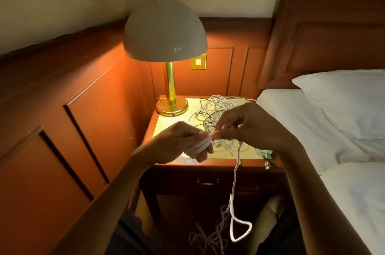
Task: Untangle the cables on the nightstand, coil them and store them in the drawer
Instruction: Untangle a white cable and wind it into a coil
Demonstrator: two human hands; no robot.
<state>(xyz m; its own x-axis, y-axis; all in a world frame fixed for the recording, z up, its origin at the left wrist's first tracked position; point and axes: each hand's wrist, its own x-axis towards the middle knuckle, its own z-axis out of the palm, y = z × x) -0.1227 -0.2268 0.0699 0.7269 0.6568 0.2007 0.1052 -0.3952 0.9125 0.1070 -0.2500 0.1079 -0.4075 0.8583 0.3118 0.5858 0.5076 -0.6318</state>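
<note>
At the centre of the frame the left hand [183, 140] is closed around a small bundle of white cable coil [198, 147], its fingers curled over the loops so that most of the bundle is hidden in the palm. Just to its right the right hand [243, 123] pinches the same white cable [235, 177] between thumb and fingertips, right where it meets the coil; the other fingers are loosely bent. From that pinch the cable drops past the front edge of the worktop [166, 121] and ends in a loop low in the frame, beside a dim heap of more cable near the floor that is hard to make out. Behind the hands, on the right half of the worktop, lies the tangle of cables [216, 108], white and dark strands mixed, partly covered by the right hand. A pale green cable [265, 153] with a plug end sits at the worktop's right front corner, mostly hidden by the right forearm. Below the worktop edge the drawer [206, 181] is shut and in deep shadow, only its handle showing, so its contents cannot be seen. A lamp [166, 31] stands at the worktop's rear left, and a bed [333, 119] fills the right side, cut off by the frame.
</note>
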